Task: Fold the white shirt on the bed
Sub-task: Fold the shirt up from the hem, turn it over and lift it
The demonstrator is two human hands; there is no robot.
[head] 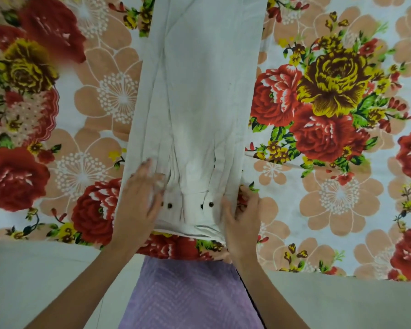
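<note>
White cotton-like cloth makes up the shirt (195,103), which lies on the bed (330,198) folded into 1 long narrow strip. Its long axis runs straight away from the person, from the near edge of the bed up and out of view at the top, and it widens slightly toward the far end. The near end shows both cuffs laid side by side, each with 2 dark buttons (169,205), and pleats fan upward from them. The strip rests on a bedsheet (318,91) printed with red and yellow roses and peach blossoms. The left hand (141,198) lies flat on the near left corner of the shirt, fingers spread and slack, its grip released, pressing the cloth down; motion blur softens its fingertips. The right hand (241,217) sits at the near right corner with the thumb on top of the cloth and the fingers curled at the edge, apparently pinching the layers there. A purple garment (188,293) with a zigzag weave covers the person's body just below the bed's edge.
</note>
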